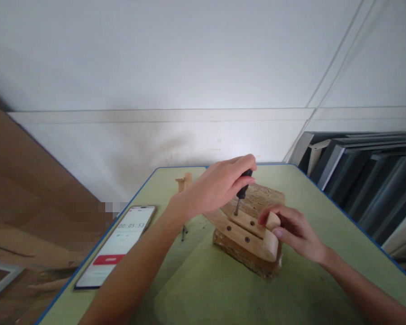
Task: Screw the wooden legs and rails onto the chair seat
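Observation:
My left hand (219, 186) is wrapped round the black handle of a screwdriver (242, 193). The screwdriver's tip points down at a screw hole in a pale wooden piece (245, 220) with a rounded end. Beside that piece lies a second wooden piece (237, 234) with dark screw holes. Both rest on a rough, carved-looking brown wooden board (272, 195). My right hand (296, 229) pinches the rounded end of the wooden piece between thumb and fingers. Several loose screws (183, 232) lie on the table left of the board.
A phone (135, 234) showing a running timer lies at the left of the green table (189, 289). Small wooden parts (184, 181) sit behind my left wrist. Dark panels (368, 167) lean against the wall at the right. The table has a blue edge.

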A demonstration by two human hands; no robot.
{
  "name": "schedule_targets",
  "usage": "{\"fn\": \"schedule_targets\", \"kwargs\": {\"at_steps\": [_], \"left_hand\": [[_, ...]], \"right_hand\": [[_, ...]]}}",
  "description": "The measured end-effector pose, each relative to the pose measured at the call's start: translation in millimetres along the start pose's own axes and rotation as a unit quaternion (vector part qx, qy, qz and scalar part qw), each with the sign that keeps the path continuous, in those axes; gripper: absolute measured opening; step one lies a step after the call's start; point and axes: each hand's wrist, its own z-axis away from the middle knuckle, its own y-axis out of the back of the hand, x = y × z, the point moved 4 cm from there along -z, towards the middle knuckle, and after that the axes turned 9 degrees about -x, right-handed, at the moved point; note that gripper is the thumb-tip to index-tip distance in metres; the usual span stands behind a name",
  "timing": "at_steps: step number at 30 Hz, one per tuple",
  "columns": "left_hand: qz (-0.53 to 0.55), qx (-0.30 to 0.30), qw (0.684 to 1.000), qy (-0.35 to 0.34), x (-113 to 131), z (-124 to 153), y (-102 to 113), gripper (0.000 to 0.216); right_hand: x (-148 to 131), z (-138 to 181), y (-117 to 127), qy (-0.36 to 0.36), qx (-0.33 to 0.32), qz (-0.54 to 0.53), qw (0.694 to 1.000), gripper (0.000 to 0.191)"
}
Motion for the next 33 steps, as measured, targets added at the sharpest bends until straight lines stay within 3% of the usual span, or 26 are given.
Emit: {"fn": "schedule_targets", "kwargs": {"at_steps": [16, 33], "left_hand": [[0.050, -0.064, 0.997, -0.008, 2, 7, 6, 0.009], [0.101, -0.071, 0.992, 0.003, -4, 9, 11, 0.018]], "right_hand": [[-1, -1, 0, 0.000, 0.000, 0.002, 1.000, 0.026], [1, 1, 1, -0.004, -0.003, -0.002, 1.000, 0.027]]}}
